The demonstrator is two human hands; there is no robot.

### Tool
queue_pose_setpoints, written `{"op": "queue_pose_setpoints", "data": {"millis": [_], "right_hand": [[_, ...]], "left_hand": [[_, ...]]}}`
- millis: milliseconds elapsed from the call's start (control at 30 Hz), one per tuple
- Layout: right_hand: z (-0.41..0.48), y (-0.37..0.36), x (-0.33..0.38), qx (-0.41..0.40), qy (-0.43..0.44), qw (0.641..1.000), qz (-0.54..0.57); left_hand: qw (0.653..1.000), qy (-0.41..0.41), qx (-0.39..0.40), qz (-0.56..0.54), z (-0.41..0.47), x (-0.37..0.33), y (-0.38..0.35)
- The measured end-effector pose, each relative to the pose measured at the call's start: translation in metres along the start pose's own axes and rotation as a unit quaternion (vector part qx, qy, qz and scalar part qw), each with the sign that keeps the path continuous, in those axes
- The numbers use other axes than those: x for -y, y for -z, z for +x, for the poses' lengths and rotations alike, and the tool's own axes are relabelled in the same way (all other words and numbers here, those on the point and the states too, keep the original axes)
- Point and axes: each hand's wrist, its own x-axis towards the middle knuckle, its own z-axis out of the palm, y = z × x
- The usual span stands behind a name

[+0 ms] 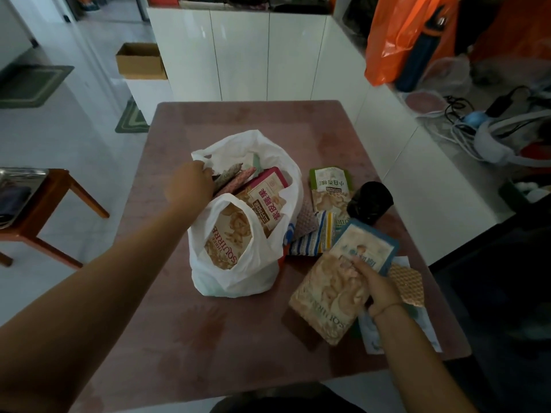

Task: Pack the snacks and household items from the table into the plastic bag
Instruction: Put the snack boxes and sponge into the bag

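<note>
A white plastic bag (pixel 238 275) stands open on the reddish table (pixel 238 338), holding several snack packs, one pink and one beige. My left hand (pixel 190 183) grips the bag's far-left handle. My right hand (pixel 374 286) holds a blue-and-beige snack pack (pixel 334 293), its near end lifted off the table right of the bag. Beside it lie a green snack pack (pixel 328 186), a black roll (pixel 369 202), striped cloths (pixel 316 236) and an orange waffle cloth (pixel 407 283).
White cabinets (pixel 253 52) stand behind the table. A wooden stool (pixel 50 210) with a metal tray is at the left, a cardboard box (pixel 140 59) beyond. Orange bags (pixel 399 40), cables and a white headset (pixel 504 144) crowd the counter at right.
</note>
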Motion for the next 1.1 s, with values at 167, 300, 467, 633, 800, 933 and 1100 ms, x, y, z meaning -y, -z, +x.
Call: {"op": "queue_pose_setpoints", "data": {"millis": [167, 300, 467, 633, 800, 933, 1100], "right_hand": [[-0.032, -0.050, 0.098, 0.182, 0.104, 0.970, 0.126], [-0.045, -0.126, 0.145, 0.325, 0.117, 0.938, -0.029], [-0.042, -0.211, 0.134, 0.399, -0.018, 0.852, -0.338], [-0.036, -0.262, 0.131, 0.330, -0.004, 0.826, -0.457], [-0.032, -0.298, 0.137, 0.258, 0.106, 0.766, -0.580], [-0.035, -0.312, 0.145, 0.221, 0.172, 0.705, -0.652], [-0.014, -0.321, 0.115, 0.154, 0.301, 0.592, -0.731]], "left_hand": [[1.000, -0.010, -0.019, -0.002, -0.003, 0.003, 0.011], [0.995, -0.003, -0.017, -0.098, 0.004, 0.007, 0.020], [0.972, 0.035, -0.010, -0.234, 0.014, 0.013, 0.025], [0.972, -0.013, -0.022, -0.232, 0.005, 0.014, 0.029], [0.978, -0.030, -0.054, -0.198, 0.009, 0.016, 0.032], [0.972, 0.000, -0.070, -0.223, 0.011, 0.021, 0.034], [0.965, 0.008, -0.060, -0.254, 0.011, 0.024, 0.035]]}}
